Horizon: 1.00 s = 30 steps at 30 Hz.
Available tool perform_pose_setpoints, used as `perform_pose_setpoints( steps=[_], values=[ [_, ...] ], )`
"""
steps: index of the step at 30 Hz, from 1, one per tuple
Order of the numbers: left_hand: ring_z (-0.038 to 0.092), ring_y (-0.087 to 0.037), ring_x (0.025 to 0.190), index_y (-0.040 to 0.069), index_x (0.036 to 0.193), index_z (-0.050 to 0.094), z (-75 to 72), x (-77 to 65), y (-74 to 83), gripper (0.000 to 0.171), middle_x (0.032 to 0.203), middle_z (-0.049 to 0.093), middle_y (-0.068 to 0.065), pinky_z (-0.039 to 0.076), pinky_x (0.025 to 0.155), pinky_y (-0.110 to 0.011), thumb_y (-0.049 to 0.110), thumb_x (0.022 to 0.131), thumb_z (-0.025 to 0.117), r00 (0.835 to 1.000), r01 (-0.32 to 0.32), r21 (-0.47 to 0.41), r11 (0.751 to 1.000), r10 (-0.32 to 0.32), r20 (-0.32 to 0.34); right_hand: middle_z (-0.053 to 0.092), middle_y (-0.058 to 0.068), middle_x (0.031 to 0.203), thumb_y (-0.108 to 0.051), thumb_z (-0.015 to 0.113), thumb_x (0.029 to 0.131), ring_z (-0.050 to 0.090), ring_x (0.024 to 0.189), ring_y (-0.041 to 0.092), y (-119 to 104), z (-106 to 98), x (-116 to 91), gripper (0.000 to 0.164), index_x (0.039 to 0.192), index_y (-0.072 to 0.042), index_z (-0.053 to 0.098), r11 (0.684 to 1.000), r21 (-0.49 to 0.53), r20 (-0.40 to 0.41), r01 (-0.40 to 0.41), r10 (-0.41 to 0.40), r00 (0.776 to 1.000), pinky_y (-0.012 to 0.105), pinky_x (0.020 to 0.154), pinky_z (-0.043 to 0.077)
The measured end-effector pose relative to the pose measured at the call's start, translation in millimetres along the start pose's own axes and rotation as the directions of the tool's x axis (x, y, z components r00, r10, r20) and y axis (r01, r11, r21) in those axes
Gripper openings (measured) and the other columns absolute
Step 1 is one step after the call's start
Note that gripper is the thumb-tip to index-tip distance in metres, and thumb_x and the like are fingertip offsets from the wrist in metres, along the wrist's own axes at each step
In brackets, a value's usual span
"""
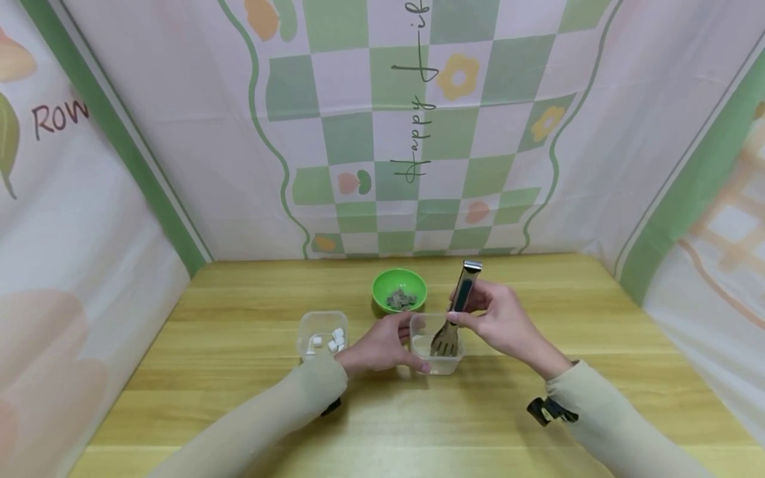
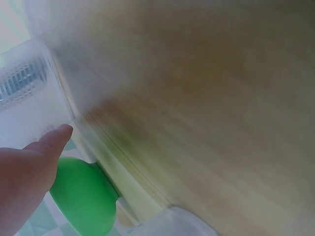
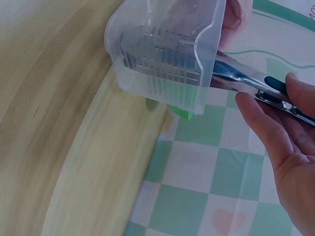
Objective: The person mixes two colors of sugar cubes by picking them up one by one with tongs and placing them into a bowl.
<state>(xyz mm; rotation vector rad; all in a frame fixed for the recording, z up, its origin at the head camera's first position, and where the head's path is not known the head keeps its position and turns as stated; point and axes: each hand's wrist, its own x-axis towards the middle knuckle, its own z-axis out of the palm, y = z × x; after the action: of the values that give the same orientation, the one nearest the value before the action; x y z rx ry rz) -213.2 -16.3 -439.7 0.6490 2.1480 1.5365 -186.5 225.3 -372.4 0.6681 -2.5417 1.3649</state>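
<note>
In the head view my right hand (image 1: 499, 318) grips metal tongs (image 1: 463, 292) with dark handle inlays, held upright. Their slotted ends point down inside a clear plastic container (image 1: 439, 368). My left hand (image 1: 382, 345) holds that container from its left side, thumb at the near wall and fingers toward the far side. Through the container's wall in the right wrist view, the slotted ends (image 3: 167, 56) show, with nothing visible between them. Behind the container stands a green bowl (image 1: 382, 285) with several grey-brown cubes (image 1: 400, 299) in it.
Left of my left hand stands a second clear container (image 1: 305, 325) with several white cubes (image 1: 337, 335), partly covered by the left sleeve. The wooden table (image 1: 382, 425) ends at a printed cloth backdrop (image 1: 418, 219), with cloth walls on both sides.
</note>
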Motion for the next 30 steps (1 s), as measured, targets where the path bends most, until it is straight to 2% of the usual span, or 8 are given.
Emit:
perform_pose_setpoints(
  steps=[5, 11, 16, 22, 30],
  values=[
    [0.051, -0.032, 0.142, -0.002, 0.152, 0.046, 0.1, 0.6, -0.8, 0.092, 0.153, 0.053, -0.018, 0.043, 0.116, -0.030, 0.005, 0.075, 0.096, 1.000, -0.005, -0.007, 1.000, 0.005, 0.001, 0.075, -0.002, 0.086, -0.001, 0.084, 0.089, 0.075, 0.078, 0.023, 0.7, 1.0, -0.2, 0.018, 0.100, -0.005, 0.070, 1.000, 0.009, -0.001, -0.004, 0.004, 1.000, 0.031, 0.065, 0.063],
    [0.054, -0.027, 0.139, 0.002, 0.152, 0.049, 0.6, 2.7, -3.5, 0.092, 0.151, 0.056, -0.013, 0.044, 0.115, -0.029, 0.007, 0.074, 0.097, 1.000, -0.008, 0.005, 1.000, 0.008, -0.007, 0.075, -0.001, 0.087, 0.000, 0.083, 0.089, 0.075, 0.077, 0.019, -3.2, -1.2, 1.6, 0.018, 0.102, -0.002, 0.070, 1.000, 0.009, -0.009, -0.001, 0.001, 1.000, 0.032, 0.067, 0.064],
    [0.054, -0.026, 0.138, 0.005, 0.152, 0.050, 0.9, 3.5, -5.0, 0.092, 0.150, 0.058, -0.009, 0.045, 0.115, -0.030, 0.009, 0.073, 0.097, 1.000, -0.004, 0.013, 1.000, 0.004, -0.014, 0.076, 0.001, 0.087, 0.003, 0.083, 0.088, 0.075, 0.075, 0.019, -10.2, -6.6, 6.2, 0.018, 0.100, -0.003, 0.071, 0.999, 0.028, -0.043, 0.031, -0.030, 0.999, 0.031, 0.065, 0.064],
    [0.054, -0.026, 0.139, 0.004, 0.153, 0.048, 0.0, 1.8, -3.2, 0.093, 0.151, 0.057, -0.010, 0.044, 0.116, -0.032, 0.008, 0.074, 0.097, 1.000, -0.004, 0.013, 1.000, 0.004, -0.007, 0.076, 0.005, 0.087, 0.004, 0.083, 0.088, 0.075, 0.075, 0.021, -22.0, -14.1, 12.7, 0.017, 0.098, -0.004, 0.071, 0.997, 0.052, -0.078, 0.056, -0.052, 0.996, 0.029, 0.064, 0.064],
    [0.054, -0.024, 0.138, 0.004, 0.153, 0.049, -0.4, 1.0, -2.0, 0.091, 0.151, 0.057, -0.010, 0.044, 0.116, -0.034, 0.006, 0.075, 0.096, 1.000, -0.001, -0.006, 1.000, 0.001, 0.002, 0.076, 0.005, 0.085, 0.003, 0.084, 0.088, 0.075, 0.073, 0.019, -34.0, -21.2, 22.6, 0.016, 0.098, -0.003, 0.072, 0.995, 0.019, -0.112, 0.097, -0.094, 0.989, 0.028, 0.062, 0.063]
  ],
)
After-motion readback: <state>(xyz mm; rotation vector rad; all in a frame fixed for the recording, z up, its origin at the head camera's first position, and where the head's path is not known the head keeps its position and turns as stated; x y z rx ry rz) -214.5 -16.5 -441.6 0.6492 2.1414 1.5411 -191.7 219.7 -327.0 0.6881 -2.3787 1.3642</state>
